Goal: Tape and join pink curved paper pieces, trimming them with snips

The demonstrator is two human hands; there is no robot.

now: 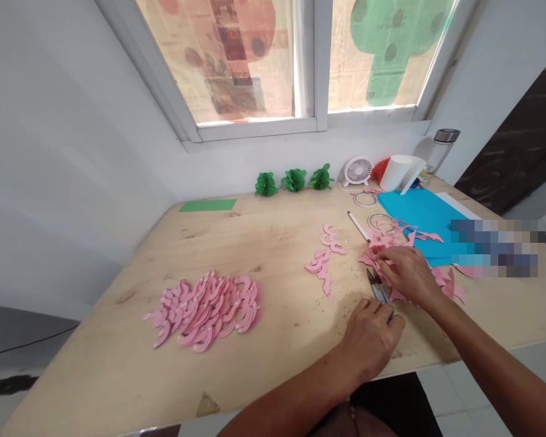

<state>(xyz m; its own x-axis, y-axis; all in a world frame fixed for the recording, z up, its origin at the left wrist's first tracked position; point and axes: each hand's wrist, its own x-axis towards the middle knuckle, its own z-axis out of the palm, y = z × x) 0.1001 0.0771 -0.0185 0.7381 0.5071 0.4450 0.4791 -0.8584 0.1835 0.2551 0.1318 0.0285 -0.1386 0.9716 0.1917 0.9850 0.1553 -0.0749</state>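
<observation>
My right hand (409, 273) reaches over a loose pile of pink paper scraps (382, 233). Its fingertips are pinched together on pink paper. Just below it lie scissors (377, 286) with dark blades and light blue on the handle side. Close to the handle end, my left hand (370, 337) rests on the table with curled fingers. A bit of dark blue shows between its thumb and forefinger, but what it is stays hidden. Left of the hands are several wavy pink paper cutouts (319, 262). Farther left, a big heap of curved pink pieces (213, 309) is spread out.
Blue sheets (425, 212) lie at the right, near tape rings (382, 223) and a white pen (358, 226). Along the wall stand green paper ornaments (293, 180), a small fan (358, 170), a white roll (395, 172) and a bottle (440, 155). A green sheet (208, 205) lies back left.
</observation>
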